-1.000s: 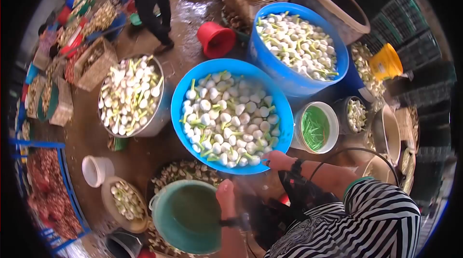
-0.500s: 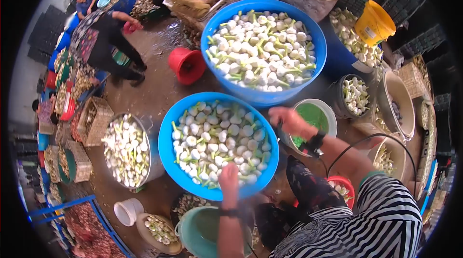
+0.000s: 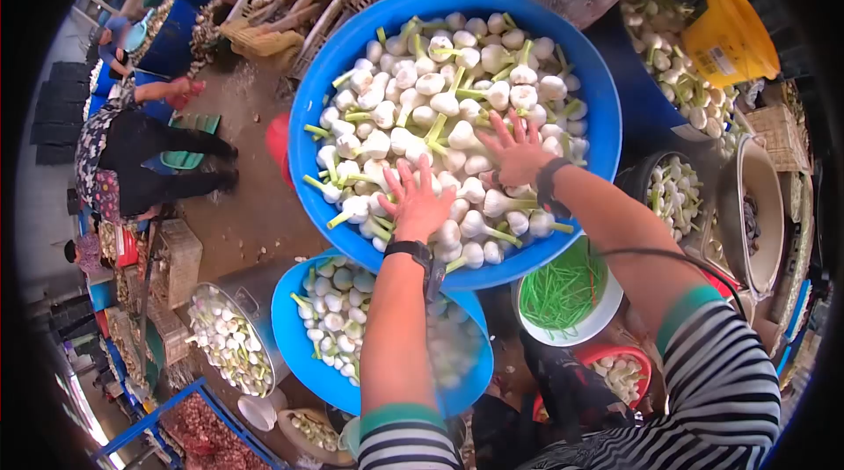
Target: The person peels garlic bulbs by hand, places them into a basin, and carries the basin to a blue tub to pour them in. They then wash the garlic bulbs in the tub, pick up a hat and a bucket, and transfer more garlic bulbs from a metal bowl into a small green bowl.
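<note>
A large blue tub (image 3: 303, 131) is heaped with white garlic bulbs (image 3: 431, 83) on short green stems. My left hand (image 3: 416, 204) rests on the bulbs near the tub's front, fingers spread. Farther right, my right hand (image 3: 517, 152) also lies over the garlic with its fingers apart. Neither hand is closed round a bulb. Partly under my left forearm stands a smaller blue basin (image 3: 286, 329), holding more garlic bulbs (image 3: 338, 307).
To the right is a white bucket (image 3: 607, 316) with green strips inside. A yellow bucket (image 3: 730, 35) sits on more garlic at the upper right. A metal pot (image 3: 264, 351) of garlic stands at the left. Another person (image 3: 132, 149) bends over at the far left.
Both hands have moved forward from around the smaller basin onto the garlic in the larger tub. My view has shifted closer to that tub.
</note>
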Motion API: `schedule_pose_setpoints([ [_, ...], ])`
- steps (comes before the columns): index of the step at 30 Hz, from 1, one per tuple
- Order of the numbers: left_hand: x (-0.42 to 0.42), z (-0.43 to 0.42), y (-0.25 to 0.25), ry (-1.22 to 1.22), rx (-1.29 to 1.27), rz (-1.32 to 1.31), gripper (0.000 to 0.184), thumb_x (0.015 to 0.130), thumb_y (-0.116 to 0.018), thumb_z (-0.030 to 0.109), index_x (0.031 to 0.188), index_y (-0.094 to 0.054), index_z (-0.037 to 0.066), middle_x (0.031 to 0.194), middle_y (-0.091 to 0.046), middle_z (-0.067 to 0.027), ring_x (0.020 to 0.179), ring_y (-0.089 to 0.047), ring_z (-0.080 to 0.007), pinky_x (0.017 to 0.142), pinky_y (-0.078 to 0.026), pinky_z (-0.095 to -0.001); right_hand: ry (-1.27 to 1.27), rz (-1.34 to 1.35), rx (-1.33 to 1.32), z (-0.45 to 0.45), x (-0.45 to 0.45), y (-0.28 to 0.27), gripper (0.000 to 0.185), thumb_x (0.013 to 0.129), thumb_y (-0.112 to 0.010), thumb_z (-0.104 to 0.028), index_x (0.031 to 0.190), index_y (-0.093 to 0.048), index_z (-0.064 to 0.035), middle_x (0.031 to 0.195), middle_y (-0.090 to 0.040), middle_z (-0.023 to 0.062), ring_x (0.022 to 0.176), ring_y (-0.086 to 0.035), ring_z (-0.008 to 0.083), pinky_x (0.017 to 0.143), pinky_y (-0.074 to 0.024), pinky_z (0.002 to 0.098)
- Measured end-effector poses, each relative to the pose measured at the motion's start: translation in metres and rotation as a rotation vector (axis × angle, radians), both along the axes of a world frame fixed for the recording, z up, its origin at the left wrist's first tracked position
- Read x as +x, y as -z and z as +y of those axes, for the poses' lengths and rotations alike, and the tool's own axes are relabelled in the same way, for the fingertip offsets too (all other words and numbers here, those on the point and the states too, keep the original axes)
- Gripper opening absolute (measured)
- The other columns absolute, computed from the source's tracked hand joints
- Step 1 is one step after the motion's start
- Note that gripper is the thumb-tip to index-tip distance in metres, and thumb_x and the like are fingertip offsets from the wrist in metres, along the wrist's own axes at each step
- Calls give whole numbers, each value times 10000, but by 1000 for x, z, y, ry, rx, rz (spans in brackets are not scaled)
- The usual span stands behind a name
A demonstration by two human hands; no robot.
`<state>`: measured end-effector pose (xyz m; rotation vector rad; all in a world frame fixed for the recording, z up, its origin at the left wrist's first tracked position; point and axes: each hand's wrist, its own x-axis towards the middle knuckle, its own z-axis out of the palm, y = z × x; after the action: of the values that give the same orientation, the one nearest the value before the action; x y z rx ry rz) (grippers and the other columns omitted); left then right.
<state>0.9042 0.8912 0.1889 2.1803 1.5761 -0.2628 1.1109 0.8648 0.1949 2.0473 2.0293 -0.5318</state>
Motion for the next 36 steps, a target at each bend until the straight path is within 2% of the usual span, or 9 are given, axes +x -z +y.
schedule_pose_setpoints([
  [5,6,3,18,6,-35,14,887,771,-489,572,1413,-31,165,1453,64,-189,1320,132,-383,924,9,-693,-2,41,-88,9,5,16,836,751,-480,-614,1404,-149,-210,1455,77,169,1312,89,438,1022,11,580],
  [9,10,5,28,11,-27,38,889,776,-481,573,1410,-31,143,1447,75,-205,1317,125,-394,907,-5,-706,13,88,-67,12,9,23,838,707,-534,-601,1388,-213,-233,1462,6,151,1318,-37,425,1033,-3,573],
  [17,12,8,31,-15,-122,73,897,765,-496,574,1411,-23,170,1447,126,-177,1315,154,-380,913,18,-698,8,168,-28,11,13,34,840,689,-528,-606,1377,-245,-216,1460,29,151,1298,-19,476,1033,21,566],
  [24,10,5,25,-50,-95,5,862,756,-509,562,1414,-80,207,1464,28,-153,1330,117,-362,957,42,-668,68,132,-135,14,3,20,775,741,-522,-493,1386,-228,-180,1466,92,112,1312,57,442,1043,60,532],
  [25,9,4,20,-52,-88,14,869,750,-513,563,1414,-75,212,1465,16,-150,1330,115,-362,965,47,-662,54,60,-160,13,4,27,888,700,-538,-588,1405,-155,-208,1465,96,117,1323,134,375,1047,69,508],
  [28,13,-10,-15,-129,-160,-47,810,745,-503,578,1397,-197,208,1463,-19,-153,1329,52,-392,974,1,-664,57,-41,-134,11,3,32,888,689,-566,-564,1398,-176,-198,1467,60,124,1327,41,399,1052,23,522],
  [30,5,-43,-31,-204,-151,-238,751,770,-476,560,1378,-261,175,1464,-43,-137,1325,18,-407,975,-46,-671,-41,-132,46,10,-3,18,862,622,-633,-529,1351,-301,-211,1443,-145,153,1307,-159,381,1046,-125,502],
  [33,-37,-99,-43,-225,162,-773,408,753,-607,340,1044,-556,59,1125,-491,-216,1084,-440,-373,874,-384,-454,-230,-239,171,15,10,43,830,685,-623,-495,1357,-282,-147,1405,-204,205,1276,-240,370,1037,-215,436],
  [36,-88,-184,-64,-516,538,-991,164,746,-614,165,771,-539,21,773,-543,-144,738,-527,-335,650,-437,-396,-514,-420,101,43,63,104,651,832,-489,-399,1380,-230,-160,1427,-133,213,1303,-177,368,1051,-160,472],
])
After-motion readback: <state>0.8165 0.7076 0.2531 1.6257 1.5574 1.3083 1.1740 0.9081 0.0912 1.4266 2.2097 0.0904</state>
